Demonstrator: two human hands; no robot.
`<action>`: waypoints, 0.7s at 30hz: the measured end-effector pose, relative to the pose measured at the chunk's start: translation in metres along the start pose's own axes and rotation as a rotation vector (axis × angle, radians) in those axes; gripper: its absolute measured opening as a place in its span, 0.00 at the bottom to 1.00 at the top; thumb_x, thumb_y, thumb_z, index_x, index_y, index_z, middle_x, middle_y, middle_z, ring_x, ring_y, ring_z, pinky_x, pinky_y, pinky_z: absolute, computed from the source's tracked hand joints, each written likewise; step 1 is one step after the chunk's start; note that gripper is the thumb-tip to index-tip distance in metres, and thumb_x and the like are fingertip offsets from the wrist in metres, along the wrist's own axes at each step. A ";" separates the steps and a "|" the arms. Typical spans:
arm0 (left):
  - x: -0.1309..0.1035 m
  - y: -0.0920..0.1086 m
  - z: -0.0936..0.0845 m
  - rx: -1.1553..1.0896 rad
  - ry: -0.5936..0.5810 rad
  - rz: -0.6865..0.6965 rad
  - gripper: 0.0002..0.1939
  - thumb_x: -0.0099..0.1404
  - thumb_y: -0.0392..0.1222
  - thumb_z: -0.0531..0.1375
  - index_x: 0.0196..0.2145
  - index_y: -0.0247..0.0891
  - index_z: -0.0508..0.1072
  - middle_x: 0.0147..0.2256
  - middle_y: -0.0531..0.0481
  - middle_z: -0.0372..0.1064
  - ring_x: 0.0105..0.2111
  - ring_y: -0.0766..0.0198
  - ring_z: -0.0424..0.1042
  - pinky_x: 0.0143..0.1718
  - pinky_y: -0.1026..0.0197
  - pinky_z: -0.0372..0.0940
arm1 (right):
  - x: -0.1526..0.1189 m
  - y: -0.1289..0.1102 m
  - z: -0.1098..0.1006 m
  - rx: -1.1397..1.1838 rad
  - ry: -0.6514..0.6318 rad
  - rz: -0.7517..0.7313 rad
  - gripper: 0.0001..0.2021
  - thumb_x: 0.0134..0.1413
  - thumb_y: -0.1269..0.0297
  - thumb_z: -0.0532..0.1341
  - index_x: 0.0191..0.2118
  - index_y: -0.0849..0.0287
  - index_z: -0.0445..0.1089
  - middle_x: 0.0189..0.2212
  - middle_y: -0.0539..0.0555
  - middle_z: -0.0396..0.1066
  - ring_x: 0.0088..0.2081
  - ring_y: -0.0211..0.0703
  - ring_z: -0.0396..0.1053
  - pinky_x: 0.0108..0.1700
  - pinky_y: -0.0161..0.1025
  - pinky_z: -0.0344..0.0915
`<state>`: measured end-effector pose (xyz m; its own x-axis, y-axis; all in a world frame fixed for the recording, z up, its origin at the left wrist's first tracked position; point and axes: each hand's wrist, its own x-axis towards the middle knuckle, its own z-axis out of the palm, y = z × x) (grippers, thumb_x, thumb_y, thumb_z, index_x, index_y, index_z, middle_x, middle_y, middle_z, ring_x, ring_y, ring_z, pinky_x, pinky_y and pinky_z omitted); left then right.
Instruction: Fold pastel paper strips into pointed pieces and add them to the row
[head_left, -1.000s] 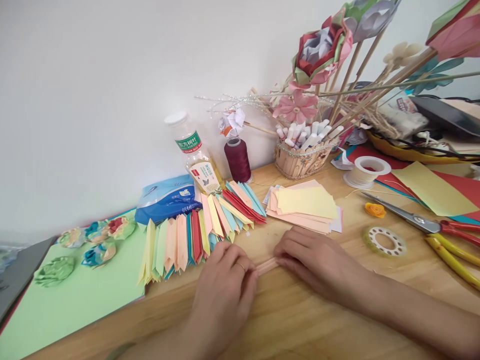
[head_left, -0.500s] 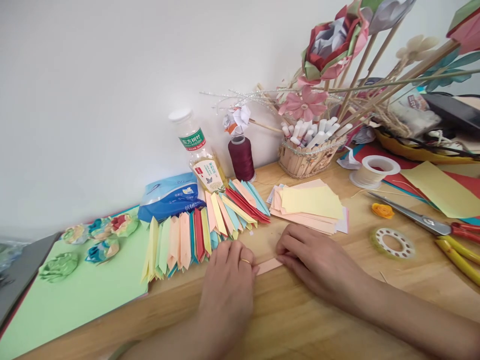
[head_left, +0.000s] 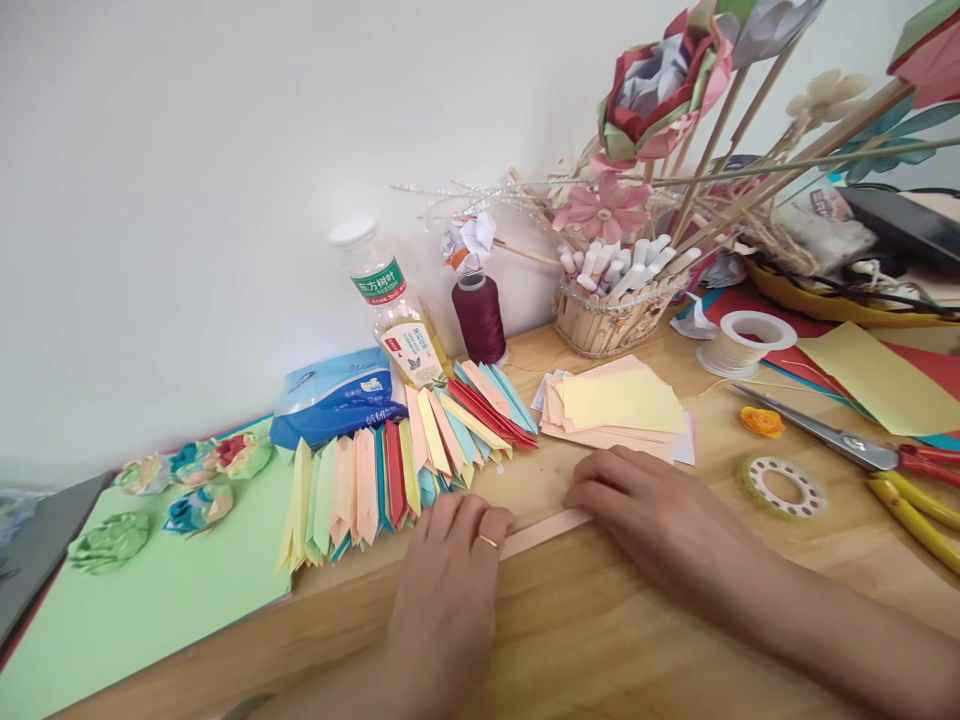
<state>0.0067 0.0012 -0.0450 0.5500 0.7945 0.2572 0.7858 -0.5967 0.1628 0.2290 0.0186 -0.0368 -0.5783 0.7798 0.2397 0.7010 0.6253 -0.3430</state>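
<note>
A narrow folded strip of pale pink paper lies flat on the table between my hands. My left hand, with a ring on one finger, presses its left end with fingers closed together. At its right end, the bent fingers of my right hand close on the strip; their tips are partly hidden. Left of my left hand stands a row of folded paper pieces in yellow, green, pink, blue and red. Beyond my right hand is a stack of pink and yellow paper slips.
Scissors, a tape roll, an orange paper flower and a ribbon spool lie to the right. At the back are a basket of markers, a thread spool, a bottle and a wipes pack. Green paper lies left.
My hands have moved slightly apart along the strip, the right one toward the right, so more of the pink paper shows between them. The view has shifted slightly.
</note>
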 end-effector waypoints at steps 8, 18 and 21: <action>0.006 -0.001 -0.006 -0.117 0.057 0.059 0.11 0.67 0.31 0.48 0.35 0.35 0.69 0.32 0.46 0.66 0.33 0.58 0.62 0.33 0.55 0.62 | 0.003 -0.012 0.005 -0.217 0.041 -0.267 0.10 0.61 0.73 0.51 0.38 0.63 0.69 0.30 0.54 0.68 0.33 0.45 0.63 0.34 0.42 0.60; 0.009 0.003 -0.006 -0.183 0.209 0.173 0.12 0.68 0.32 0.50 0.27 0.35 0.67 0.24 0.50 0.67 0.29 0.62 0.64 0.30 0.61 0.63 | 0.007 -0.019 0.009 -0.076 0.097 -0.233 0.12 0.63 0.72 0.48 0.34 0.60 0.68 0.27 0.52 0.67 0.30 0.40 0.62 0.31 0.38 0.58; 0.005 0.007 -0.004 -0.146 0.227 0.222 0.14 0.68 0.31 0.49 0.26 0.34 0.68 0.22 0.50 0.65 0.27 0.63 0.62 0.28 0.62 0.60 | 0.003 -0.027 0.008 -0.100 0.096 -0.293 0.16 0.64 0.75 0.44 0.33 0.62 0.67 0.25 0.51 0.66 0.27 0.41 0.59 0.30 0.39 0.56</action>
<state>0.0137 0.0007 -0.0392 0.6134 0.6081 0.5039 0.5962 -0.7750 0.2095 0.2050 0.0036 -0.0346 -0.7227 0.5625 0.4017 0.5509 0.8197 -0.1569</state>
